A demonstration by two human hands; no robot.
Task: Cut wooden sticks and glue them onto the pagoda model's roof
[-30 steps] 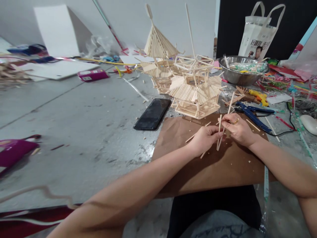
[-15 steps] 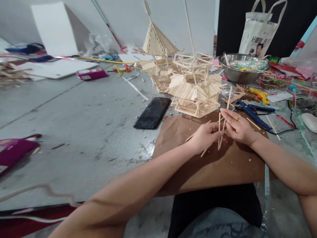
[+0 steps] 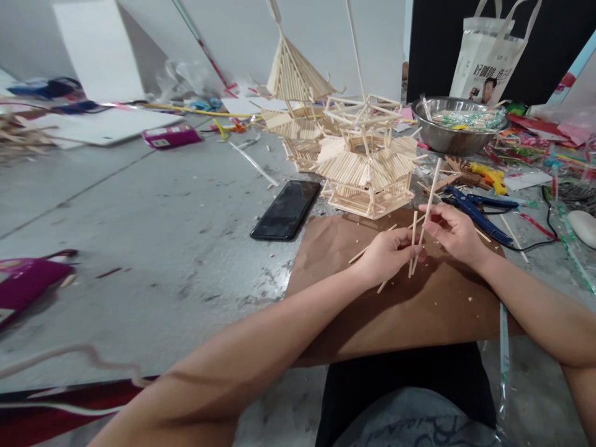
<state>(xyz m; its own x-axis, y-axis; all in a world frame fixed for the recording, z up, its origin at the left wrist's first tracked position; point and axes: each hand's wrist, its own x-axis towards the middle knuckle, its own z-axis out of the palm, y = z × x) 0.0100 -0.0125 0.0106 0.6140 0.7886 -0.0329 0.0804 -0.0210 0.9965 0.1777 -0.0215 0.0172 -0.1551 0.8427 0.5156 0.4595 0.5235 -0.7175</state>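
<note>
My left hand (image 3: pixel 388 256) pinches thin wooden sticks over a brown sheet. One is a short stick (image 3: pixel 414 226) standing nearly upright. Beside it, a longer stick (image 3: pixel 435 180) leans to the right, its lower end close to the short one's. My right hand (image 3: pixel 454 233) has its thumb and fingertips around the middle of the long stick. Other loose sticks (image 3: pixel 358 255) lie on the brown sheet (image 3: pixel 335 323) under and beside the left hand. Behind the hands stands a pavilion-like model built of sticks (image 3: pixel 370 167).
A second stick model with a pointed roof (image 3: pixel 298 71) stands further back. Left of the sheet lies a black phone (image 3: pixel 286 210). Blue pliers (image 3: pixel 479 214) and a yellow-handled tool (image 3: pixel 488 177) are on the right, below a metal bowl (image 3: pixel 459 139) of wrapped sticks.
My right hand has shifted slightly right, and its fingers are more bent around the long stick. The left hand has stayed almost still with its sticks.
</note>
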